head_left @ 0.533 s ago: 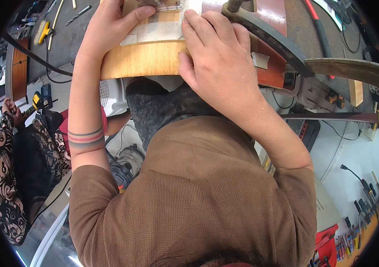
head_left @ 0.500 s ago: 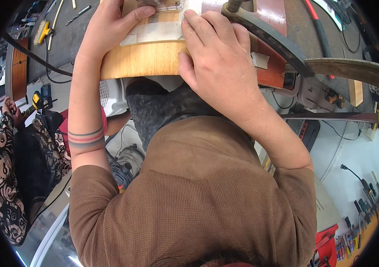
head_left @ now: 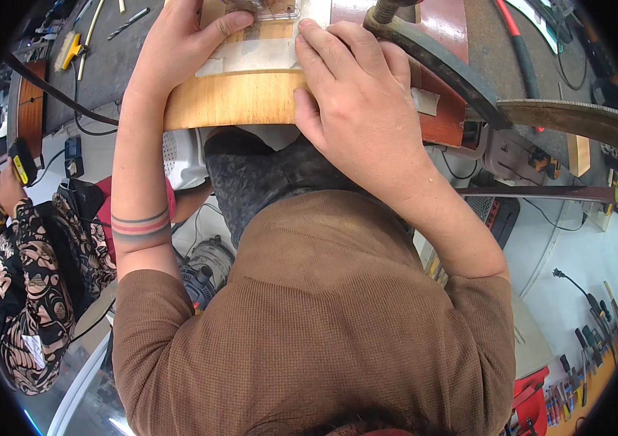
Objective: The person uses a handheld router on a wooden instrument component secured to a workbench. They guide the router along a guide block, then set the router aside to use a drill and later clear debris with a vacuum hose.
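Observation:
My left hand (head_left: 175, 43) is at the top edge, its thumb pressed against a tool with a clear plastic base (head_left: 280, 9). The frame cuts off its other fingers and most of that tool. Under it is a pale wooden board (head_left: 233, 100) with a curved front edge and whitish tape (head_left: 251, 57) on top. My right hand (head_left: 360, 83) rests palm down on the board and tape, fingers stretched forward and slightly apart, thumb down at the front edge. Right of it are a glossy reddish-brown panel (head_left: 443, 129) and a dark metal clamp (head_left: 443, 65).
A saw blade (head_left: 570, 109) and a red-and-black handle (head_left: 518, 51) lie on the right of the bench. On the left are a drill bit (head_left: 127, 23), a yellow brush (head_left: 71, 51) and a black cable (head_left: 62, 91). A co-worker in patterned sleeves (head_left: 40, 291) holds a yellow-and-black tool (head_left: 22, 161).
My hands stay almost in place. At the left, the co-worker's arms have shifted, and their hands now hold the yellow-and-black tool, which stood lower and farther right before.

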{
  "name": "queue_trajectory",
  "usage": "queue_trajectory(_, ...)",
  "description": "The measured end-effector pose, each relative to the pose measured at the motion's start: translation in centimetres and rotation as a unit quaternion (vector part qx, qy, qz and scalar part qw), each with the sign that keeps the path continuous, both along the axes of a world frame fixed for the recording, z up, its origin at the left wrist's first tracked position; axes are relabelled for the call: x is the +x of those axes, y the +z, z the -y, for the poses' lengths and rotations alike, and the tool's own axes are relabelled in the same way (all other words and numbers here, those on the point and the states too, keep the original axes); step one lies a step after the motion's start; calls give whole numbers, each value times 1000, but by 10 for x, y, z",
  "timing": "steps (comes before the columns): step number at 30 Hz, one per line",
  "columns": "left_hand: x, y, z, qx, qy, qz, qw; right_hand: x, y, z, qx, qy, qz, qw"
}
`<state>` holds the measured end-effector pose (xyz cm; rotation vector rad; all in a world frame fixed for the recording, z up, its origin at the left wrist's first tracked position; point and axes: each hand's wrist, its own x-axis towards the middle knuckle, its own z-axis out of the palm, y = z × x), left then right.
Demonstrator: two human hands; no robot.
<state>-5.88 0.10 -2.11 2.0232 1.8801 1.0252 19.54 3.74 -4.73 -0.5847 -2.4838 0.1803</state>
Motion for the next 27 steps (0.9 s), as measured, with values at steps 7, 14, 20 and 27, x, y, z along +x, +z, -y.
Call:
queue_trajectory(7,-4,1,3,-21,23,1,1000,-4,-4,-3,18,6,1,1000)
queue_trajectory(14,-5,-1,0,-5,15,12,1000,-4,1,0,5,-5,18,1000)
queue_trajectory(20,-2,4,-3,-19,31,-20,999,-5,-1,-1,8,-13,19,1000)
queue_trajectory(27,0,8,-8,-52,53,9,997,-7,-1,0,12,-26,30,999)
